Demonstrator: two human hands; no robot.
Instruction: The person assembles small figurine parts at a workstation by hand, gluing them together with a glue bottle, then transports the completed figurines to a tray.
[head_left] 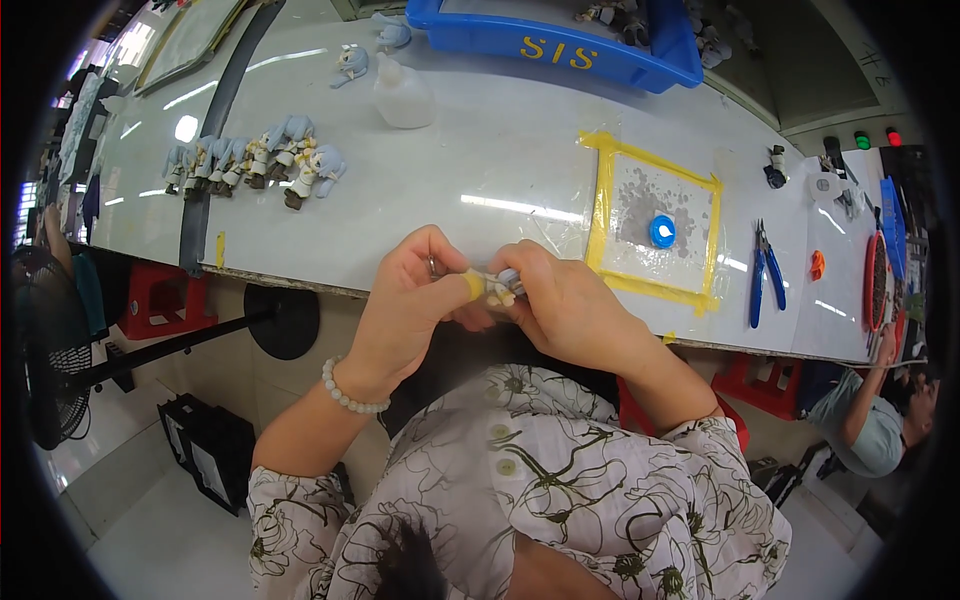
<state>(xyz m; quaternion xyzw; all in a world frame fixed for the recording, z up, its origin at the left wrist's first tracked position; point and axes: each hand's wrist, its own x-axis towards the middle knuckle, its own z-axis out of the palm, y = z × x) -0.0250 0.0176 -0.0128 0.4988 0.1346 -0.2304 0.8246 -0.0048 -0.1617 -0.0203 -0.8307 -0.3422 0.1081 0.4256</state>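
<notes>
Just in front of the table edge, my two hands meet around a small figurine with pale blue and cream parts. My left hand is closed on its left side, with a yellow wrap on the thumb tip and a beaded bracelet at the wrist. From the other side, the thumb and fingers of my right hand pinch it. Fingers cover much of the piece. Similar blue-haired figurines lie in a group at the left of the table, and another piece lies farther back.
A white bottle and a blue bin stand at the back. Right of my hands, yellow tape frames a stained patch with a blue-rimmed round container. Blue-handled pliers lie beyond. Another person sits far right.
</notes>
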